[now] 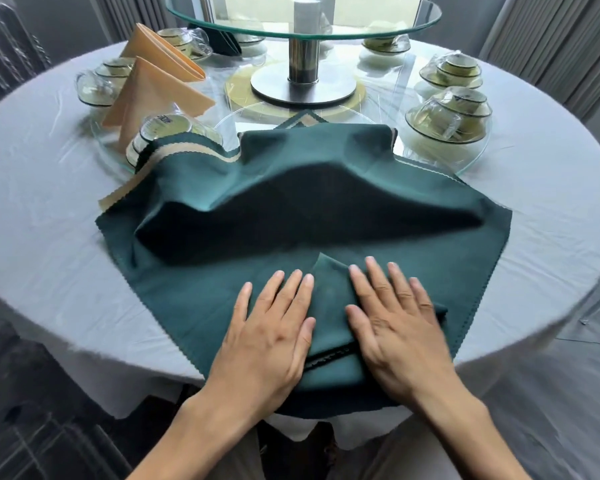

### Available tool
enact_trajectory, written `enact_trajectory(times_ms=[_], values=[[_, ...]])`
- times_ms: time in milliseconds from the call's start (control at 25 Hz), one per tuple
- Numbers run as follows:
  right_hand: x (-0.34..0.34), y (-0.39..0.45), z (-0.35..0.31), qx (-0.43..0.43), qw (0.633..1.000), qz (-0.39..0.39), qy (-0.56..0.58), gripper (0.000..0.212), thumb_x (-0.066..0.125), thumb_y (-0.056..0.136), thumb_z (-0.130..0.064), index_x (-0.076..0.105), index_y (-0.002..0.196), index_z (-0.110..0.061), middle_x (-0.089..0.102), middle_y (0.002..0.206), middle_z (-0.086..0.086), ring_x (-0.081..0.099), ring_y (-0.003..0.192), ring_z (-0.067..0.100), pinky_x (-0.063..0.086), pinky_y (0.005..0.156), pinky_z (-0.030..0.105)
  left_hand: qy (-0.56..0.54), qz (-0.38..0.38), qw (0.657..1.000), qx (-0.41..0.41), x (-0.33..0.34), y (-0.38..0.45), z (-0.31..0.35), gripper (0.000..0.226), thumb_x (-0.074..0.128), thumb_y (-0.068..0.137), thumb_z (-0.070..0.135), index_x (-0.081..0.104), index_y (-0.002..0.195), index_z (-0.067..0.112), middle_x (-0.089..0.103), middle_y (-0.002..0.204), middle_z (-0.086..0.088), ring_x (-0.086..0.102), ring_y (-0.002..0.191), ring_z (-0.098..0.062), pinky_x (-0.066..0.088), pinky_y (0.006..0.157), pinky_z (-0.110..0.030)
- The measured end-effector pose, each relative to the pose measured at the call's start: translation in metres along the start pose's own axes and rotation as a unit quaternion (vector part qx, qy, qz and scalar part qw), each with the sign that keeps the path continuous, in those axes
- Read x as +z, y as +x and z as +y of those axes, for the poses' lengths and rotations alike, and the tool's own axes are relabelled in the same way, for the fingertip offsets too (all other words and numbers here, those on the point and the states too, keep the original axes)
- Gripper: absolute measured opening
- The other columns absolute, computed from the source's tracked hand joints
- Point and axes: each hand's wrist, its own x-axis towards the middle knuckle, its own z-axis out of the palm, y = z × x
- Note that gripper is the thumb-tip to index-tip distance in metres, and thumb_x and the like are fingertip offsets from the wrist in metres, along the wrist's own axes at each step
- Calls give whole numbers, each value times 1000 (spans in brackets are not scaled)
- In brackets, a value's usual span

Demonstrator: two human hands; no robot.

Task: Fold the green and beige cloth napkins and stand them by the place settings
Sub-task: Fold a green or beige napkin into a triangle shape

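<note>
L hand [269,327], R hand [394,317] flat, palms down

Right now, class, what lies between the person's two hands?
In the head view, a raised, pointed fold of the green napkin lies between the left hand and right hand, both pressing flat.

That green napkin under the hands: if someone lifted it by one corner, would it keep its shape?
Probably not. The green napkin billows and sags in soft folds, so it looks floppy and light. Both flat palms, left hand and right hand, press its crease, suggesting folds spring open.
</note>
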Motion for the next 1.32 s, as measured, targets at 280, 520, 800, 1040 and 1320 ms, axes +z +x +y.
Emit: enact_trajectory(times_ms=[280,520,800,1040,1320], values=[[-5,-3,26,47,998,-33,23,68,5,92,-55,24,153,-32,20,161,-6,14,150,19,-5,117,37,-226,-130,950,-169,-39,36,3,28,68,80,42,61,107,36,53,78,13,53,78,-11,45,75,-33],[-56,29,39,15,929,-98,356,26,65,85,-38,52,104,-25,68,110,-4,58,103,-4,41,103,48,-447,-142,882,-43,-69,61,2,15,72,84,17,58,84,22,64,82,-9,52,69,-9,43,68,-31],[-44,82,52,49,795,-128,591,14,67,88,-16,73,100,-11,72,92,14,63,82,18,48,80,39,-466,-87,879,-38,-109,162,-32,29,72,81,25,66,108,19,71,105,-6,62,86,-13,50,81,-26],[-26,77,51,59,797,-12,600,13,62,93,-5,73,98,-11,71,92,17,59,78,11,48,72,32,-164,-72,967,-184,-76,281,-127,38,58,97,39,60,127,15,61,130,-9,58,111,-24,44,98,-34],[-28,74,50,54,785,2,617,8,61,92,-4,70,91,-5,64,74,1,54,69,8,42,60,25,-214,-109,930,-278,-66,307,-132,73,55,89,65,55,136,10,53,142,-11,51,126,-29,39,108,-38]])
